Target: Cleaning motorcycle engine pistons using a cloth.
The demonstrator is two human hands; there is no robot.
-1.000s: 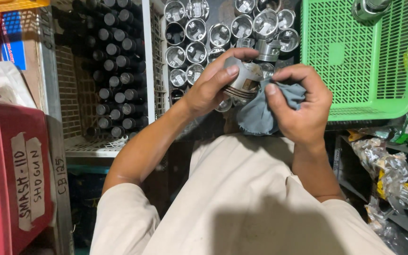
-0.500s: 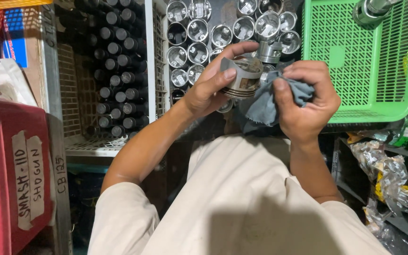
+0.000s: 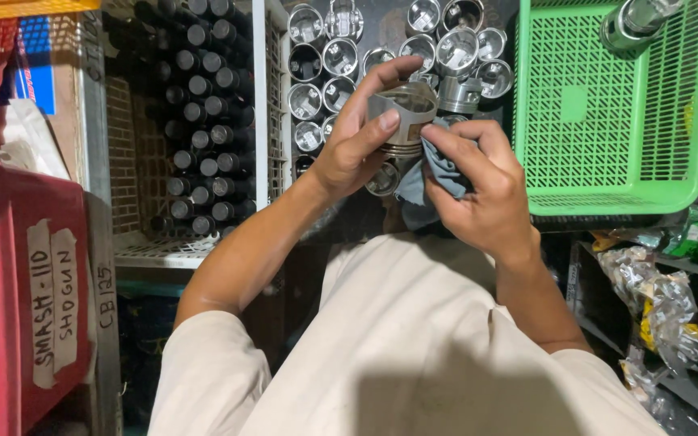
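— Storage shelves crowd the background; what is held?

— A metal piston (image 3: 401, 121) is clamped in the left hand (image 3: 357, 145), thumb laid across its skirt, fingers wrapped behind. A grey-blue rag (image 3: 434, 173) is pinched in the right hand (image 3: 478, 194) and pressed against the piston's lower side. It is held above a dark tray of pistons (image 3: 341, 60).

— Orientation?

— The open skirt end is turned up toward the camera, crown away; the long axis is tilted slightly left of vertical.

— How is wiping best done?

— Probably the piston should be rotated in the grip while the rag is kept flat against the ring grooves.

— Surroundings?

— A green plastic basket (image 3: 607, 161) is noted to the right, a rack of dark cylindrical parts (image 3: 195, 121) to the left, a red box (image 3: 18, 266) beyond.
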